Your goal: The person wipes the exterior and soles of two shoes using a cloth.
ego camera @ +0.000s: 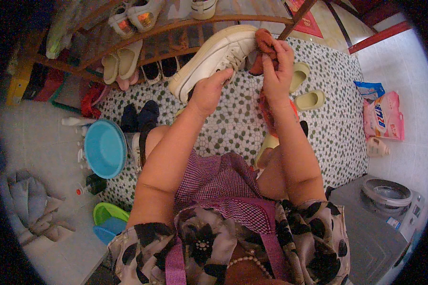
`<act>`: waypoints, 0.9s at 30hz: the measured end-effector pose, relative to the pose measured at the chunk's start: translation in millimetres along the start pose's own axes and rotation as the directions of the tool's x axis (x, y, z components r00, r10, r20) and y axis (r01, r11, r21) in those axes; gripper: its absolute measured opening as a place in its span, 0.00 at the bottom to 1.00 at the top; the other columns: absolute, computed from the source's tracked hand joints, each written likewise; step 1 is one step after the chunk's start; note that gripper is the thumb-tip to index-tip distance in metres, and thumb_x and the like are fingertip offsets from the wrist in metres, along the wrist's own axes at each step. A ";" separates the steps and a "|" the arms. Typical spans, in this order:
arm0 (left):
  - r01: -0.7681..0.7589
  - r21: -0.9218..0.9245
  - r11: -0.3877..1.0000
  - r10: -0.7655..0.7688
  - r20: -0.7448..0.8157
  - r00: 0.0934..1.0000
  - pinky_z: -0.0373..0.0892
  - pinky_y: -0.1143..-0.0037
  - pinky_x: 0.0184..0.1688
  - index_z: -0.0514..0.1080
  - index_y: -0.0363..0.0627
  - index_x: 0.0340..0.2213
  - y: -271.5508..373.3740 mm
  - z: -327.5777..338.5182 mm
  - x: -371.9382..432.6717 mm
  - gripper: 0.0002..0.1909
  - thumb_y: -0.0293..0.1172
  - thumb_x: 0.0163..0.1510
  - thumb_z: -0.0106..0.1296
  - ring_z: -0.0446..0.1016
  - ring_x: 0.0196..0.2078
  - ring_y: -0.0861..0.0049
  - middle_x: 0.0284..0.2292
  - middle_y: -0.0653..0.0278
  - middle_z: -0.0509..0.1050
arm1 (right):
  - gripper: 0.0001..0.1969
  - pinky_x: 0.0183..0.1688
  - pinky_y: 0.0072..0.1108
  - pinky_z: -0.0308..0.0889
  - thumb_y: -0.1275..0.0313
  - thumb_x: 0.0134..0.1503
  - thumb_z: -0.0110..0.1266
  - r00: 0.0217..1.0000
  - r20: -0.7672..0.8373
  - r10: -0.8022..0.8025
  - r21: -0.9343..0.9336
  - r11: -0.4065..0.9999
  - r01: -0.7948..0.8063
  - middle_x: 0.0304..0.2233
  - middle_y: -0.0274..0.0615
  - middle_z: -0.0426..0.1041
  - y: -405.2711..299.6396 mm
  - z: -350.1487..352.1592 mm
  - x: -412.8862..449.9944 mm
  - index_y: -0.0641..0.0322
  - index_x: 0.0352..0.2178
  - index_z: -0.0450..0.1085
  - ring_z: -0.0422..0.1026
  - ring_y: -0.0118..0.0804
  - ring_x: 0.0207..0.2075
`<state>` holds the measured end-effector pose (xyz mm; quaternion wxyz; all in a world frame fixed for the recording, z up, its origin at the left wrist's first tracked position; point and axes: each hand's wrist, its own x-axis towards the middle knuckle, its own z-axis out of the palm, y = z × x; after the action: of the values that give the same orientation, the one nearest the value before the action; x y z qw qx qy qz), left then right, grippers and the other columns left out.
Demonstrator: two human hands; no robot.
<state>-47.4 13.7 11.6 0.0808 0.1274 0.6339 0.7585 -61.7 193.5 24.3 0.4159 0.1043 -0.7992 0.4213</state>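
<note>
A white lace-up sneaker (214,55) is held up on its side before me, its thick cream sole towards the shoe rack. My left hand (210,89) grips it at the opening, the thumb beside the laces. In my right hand (280,71) is a bunched reddish-brown cloth (265,42), which meets the sneaker's toe end. Beneath my right forearm a red-orange item (267,110) is partly hidden, so I cannot tell what it is.
A wooden shoe rack (214,18) with several shoes stands ahead. Pale green clogs (309,100) lie on the pebble-pattern floor (228,131). Blue basins (105,148) are at left. A pink detergent bag (385,115) leans by the right wall, near a grey washing machine (363,221).
</note>
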 end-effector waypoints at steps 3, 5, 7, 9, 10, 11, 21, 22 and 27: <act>-0.028 0.114 0.993 0.024 0.034 0.999 0.64 0.77 0.47 0.69 0.42 0.41 -7.9 -3.7 1.6 0.20 0.13 0.46 0.42 0.71 0.42 0.71 0.39 0.56 0.73 | 0.20 0.49 0.26 0.58 0.79 0.46 0.49 0.999 0.013 0.030 0.053 0.998 -0.030 0.42 0.48 0.61 3.9 0.9 -2.5 0.62 0.44 0.65 0.62 0.45 0.45; -0.035 0.139 0.990 0.028 0.054 0.998 0.64 0.77 0.47 0.69 0.43 0.41 -12.9 -4.7 3.2 0.20 0.13 0.46 0.42 0.71 0.42 0.71 0.39 0.56 0.73 | 0.21 0.50 0.28 0.57 0.79 0.46 0.49 0.998 0.040 0.041 0.030 0.999 -0.042 0.43 0.49 0.61 7.0 1.2 -3.2 0.62 0.45 0.64 0.61 0.46 0.46; -0.018 0.104 0.994 0.010 0.076 0.997 0.62 0.77 0.50 0.68 0.40 0.43 -10.2 -4.0 3.8 0.17 0.19 0.50 0.43 0.70 0.44 0.72 0.43 0.56 0.71 | 0.21 0.50 0.28 0.57 0.78 0.47 0.49 0.996 0.070 0.046 -0.014 0.999 -0.045 0.43 0.49 0.61 3.7 2.6 -4.2 0.61 0.46 0.64 0.61 0.46 0.46; 0.034 -0.048 0.998 -0.031 0.059 0.998 0.61 0.77 0.50 0.67 0.36 0.44 -24.3 -8.4 16.1 0.16 0.27 0.53 0.42 0.68 0.46 0.73 0.43 0.58 0.70 | 0.22 0.50 0.29 0.56 0.78 0.47 0.49 0.994 0.102 0.050 -0.054 0.998 -0.044 0.43 0.50 0.60 -3.1 6.6 -6.5 0.61 0.47 0.64 0.60 0.47 0.47; 0.058 -0.123 0.991 -0.052 0.051 0.997 0.60 0.77 0.51 0.66 0.35 0.44 -27.7 -10.7 17.2 0.17 0.31 0.54 0.41 0.67 0.47 0.73 0.43 0.60 0.70 | 0.22 0.51 0.29 0.56 0.78 0.47 0.49 0.990 0.128 0.056 -0.061 0.997 -0.048 0.43 0.50 0.60 -8.1 9.9 -8.3 0.60 0.47 0.63 0.60 0.47 0.47; 0.080 -0.197 0.977 -0.072 0.043 0.996 0.59 0.78 0.51 0.65 0.33 0.44 -30.7 -13.4 18.0 0.19 0.35 0.55 0.41 0.66 0.47 0.73 0.43 0.61 0.69 | 0.22 0.51 0.29 0.56 0.77 0.47 0.49 0.986 0.154 0.062 -0.068 0.996 -0.052 0.44 0.50 0.60 -12.6 13.1 -9.9 0.60 0.47 0.63 0.60 0.47 0.47; 0.116 -0.932 0.342 -0.019 0.117 0.993 0.53 0.69 0.58 0.58 0.37 0.50 16.6 -16.9 26.9 0.26 0.39 0.52 0.42 0.62 0.53 0.64 0.49 0.55 0.65 | 0.22 0.47 0.28 0.61 0.78 0.48 0.49 0.954 0.291 0.071 0.162 0.979 -0.122 0.42 0.52 0.62 -30.7 25.8 -45.7 0.65 0.47 0.61 0.64 0.49 0.44; 0.125 -0.932 0.341 -0.001 0.133 0.991 0.52 0.69 0.58 0.58 0.37 0.50 17.2 -16.8 26.1 0.26 0.38 0.51 0.44 0.61 0.53 0.64 0.49 0.55 0.64 | 0.23 0.47 0.29 0.60 0.78 0.48 0.49 0.956 0.287 0.054 0.143 0.985 -0.099 0.42 0.52 0.62 -33.8 25.6 -45.0 0.64 0.48 0.60 0.63 0.50 0.44; 0.130 -0.876 0.464 0.012 0.153 0.988 0.56 0.71 0.56 0.59 0.36 0.49 17.7 -7.0 16.5 0.24 0.28 0.50 0.46 0.63 0.51 0.68 0.48 0.57 0.65 | 0.24 0.48 0.31 0.59 0.79 0.49 0.48 0.961 0.278 0.006 0.129 0.991 -0.044 0.44 0.52 0.60 -29.1 25.8 -40.4 0.62 0.50 0.58 0.61 0.51 0.46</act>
<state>-64.5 8.6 29.3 0.2043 0.0973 0.1476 0.9628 -35.9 148.3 3.2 0.2868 0.1796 -0.8206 0.4606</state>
